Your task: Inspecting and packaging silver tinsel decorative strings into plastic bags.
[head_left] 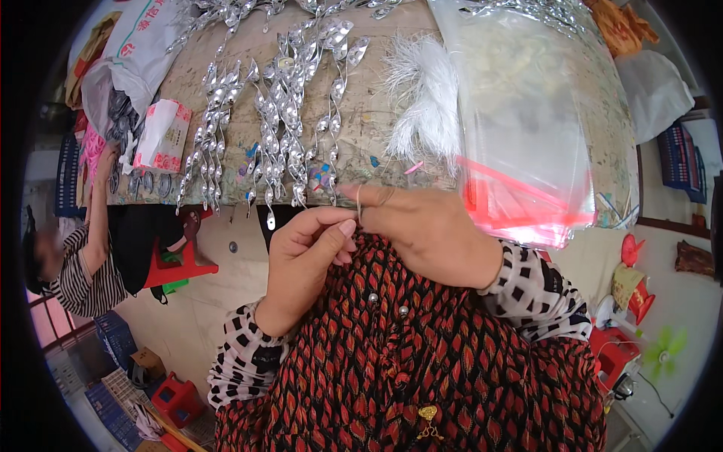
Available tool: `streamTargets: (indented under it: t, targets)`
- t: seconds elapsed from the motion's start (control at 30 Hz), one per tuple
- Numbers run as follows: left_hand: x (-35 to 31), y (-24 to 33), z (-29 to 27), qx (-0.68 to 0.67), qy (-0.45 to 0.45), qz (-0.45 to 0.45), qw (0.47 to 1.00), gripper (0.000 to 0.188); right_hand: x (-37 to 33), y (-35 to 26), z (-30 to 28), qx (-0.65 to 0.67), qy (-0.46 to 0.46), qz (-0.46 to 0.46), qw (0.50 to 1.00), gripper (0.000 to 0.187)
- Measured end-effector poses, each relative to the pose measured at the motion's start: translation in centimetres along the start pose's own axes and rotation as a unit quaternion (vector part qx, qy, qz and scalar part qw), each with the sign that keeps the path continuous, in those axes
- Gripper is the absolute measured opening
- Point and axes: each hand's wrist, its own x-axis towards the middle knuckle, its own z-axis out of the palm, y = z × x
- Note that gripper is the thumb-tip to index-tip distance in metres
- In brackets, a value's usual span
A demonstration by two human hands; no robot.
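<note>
My left hand (305, 260) and my right hand (422, 230) meet just below the table's near edge, over my red patterned top. Both pinch a thin pale thread (358, 202) that loops up between the fingertips. Just beyond them, several shiny silver spiral ornaments (282, 113) lie in rows on the worn table (369, 113), their ends hanging over the edge. A bundle of white threads (423, 98) lies to the right of the ornaments.
A stack of clear plastic bags with red strips (520, 135) covers the table's right side. A small red-and-white packet (162, 135) and metal discs sit at the left. Another person in a striped top (86, 256) reaches onto the table's left end. Red stools stand on the floor.
</note>
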Motion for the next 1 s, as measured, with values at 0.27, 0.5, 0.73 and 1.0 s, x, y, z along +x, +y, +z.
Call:
streamTargets:
  t: [0.27, 0.5, 0.73, 1.0]
  targets:
    - [0.5, 0.0, -0.8, -0.013, -0.020, -0.046, 0.999, 0.010, -0.4, -1.1, -0.1, -0.185, -0.104, -0.068, 0.975, 0.021]
    - [1.2, 1.1, -2.3, 0.007, -0.068, -0.131, 0.989, 0.009, -0.2, -0.6, -1.2, 0.044, -0.177, 0.078, 0.980, 0.021]
    - [1.7, 1.5, -2.6, -0.049, -0.116, -0.201, 0.971, 0.009, 1.7, -1.0, -2.1, -0.044, -0.209, 0.121, 0.970, 0.022]
    - [0.9, 1.3, -2.2, -0.007, -0.162, -0.142, 0.976, 0.008, 4.1, 1.2, -2.0, 0.163, -0.320, 0.067, 0.931, 0.032]
